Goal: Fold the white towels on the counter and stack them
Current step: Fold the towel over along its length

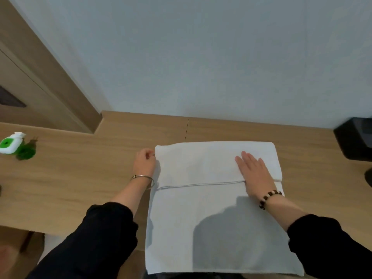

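Pale wall (201, 57) fills the upper half of the head view, and a wooden counter (80, 178) runs across the frame below it. A single white towel (201, 218) lies at centre and lower centre. Its long axis runs from the wall side down toward the person, and its near end reaches the bottom of the frame.

The far end is doubled back as a folded flap (197, 164), and its hem (201, 185) crosses the towel from left to right at mid-height. The left hand (144, 163) sits at the flap's upper left corner. Its fingers are curled, and thumb and forefinger appear to pinch the cloth edge there. The right hand (255, 174) lies flat with straight fingers on the right part of the flap, its heel over the hem, pressing and gripping nothing.

Both hands are at the far, already doubled end, while the single-layer end lies nearest the person's body. The next fold therefore probably means reaching back to that near edge, or carrying the flap down along the long axis. A green-and-white bottle (10, 142) stands at far left, well apart from the towel, and a dark box (354, 139) sits at the right edge.
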The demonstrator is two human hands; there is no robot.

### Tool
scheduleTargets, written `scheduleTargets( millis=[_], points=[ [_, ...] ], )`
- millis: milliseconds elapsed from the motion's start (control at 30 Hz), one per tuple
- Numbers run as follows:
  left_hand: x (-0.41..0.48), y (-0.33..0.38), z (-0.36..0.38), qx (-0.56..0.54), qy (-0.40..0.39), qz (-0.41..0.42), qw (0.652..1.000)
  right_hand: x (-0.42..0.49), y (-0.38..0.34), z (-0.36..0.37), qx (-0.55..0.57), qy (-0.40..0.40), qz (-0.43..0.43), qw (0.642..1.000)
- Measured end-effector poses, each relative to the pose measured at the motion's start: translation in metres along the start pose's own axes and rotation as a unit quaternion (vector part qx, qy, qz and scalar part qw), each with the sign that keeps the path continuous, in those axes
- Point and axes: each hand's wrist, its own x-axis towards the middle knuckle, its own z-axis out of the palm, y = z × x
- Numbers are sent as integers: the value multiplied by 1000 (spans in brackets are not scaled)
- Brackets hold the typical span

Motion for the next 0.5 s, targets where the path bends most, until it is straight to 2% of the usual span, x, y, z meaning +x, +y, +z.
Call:
scheduleTargets(
  millis=[67, 100, 200, 333, 500],
  points=[
    [9, 11, 11, -47, -24, -77, 996, 11, -15, -3, 18, 0, -27, 999],
    [14, 15, 16, -63, -32, -89, 994, 16, -21, -3, 18, 0, -41, 999],
    [25, 26, 26, -112, -22, -102, 988, 23, -30, 0, 21, -30, -52, 998],
    [44, 26, 28, -210, -24, -159, 964, 27, -27, 5, 18, -74, -58, 995],
    [46, 11, 25, -288, -31, -175, 941, 27, -25, 5, 36, -82, -48, 995]
  ],
)
